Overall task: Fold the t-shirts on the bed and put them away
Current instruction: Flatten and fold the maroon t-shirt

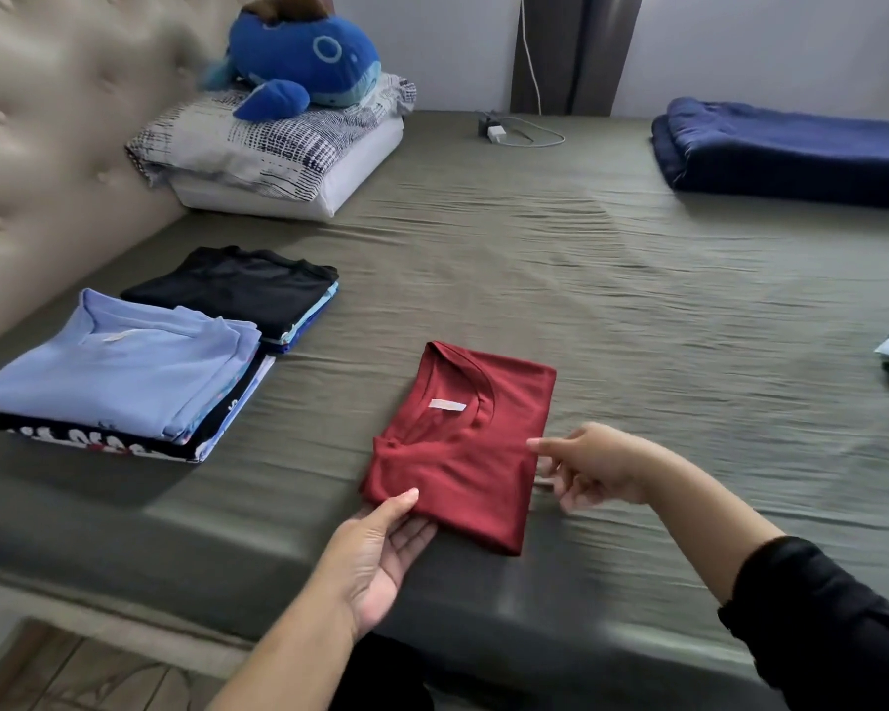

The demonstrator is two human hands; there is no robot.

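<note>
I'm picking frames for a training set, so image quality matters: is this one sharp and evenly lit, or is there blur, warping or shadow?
Head view: the red t-shirt and folded stacks are sharp; the right hand is slightly motion-blurred; wide-angle warping bends the bed edge and headboard; soft, even light, with only faint shadows beside the stacks.
</note>
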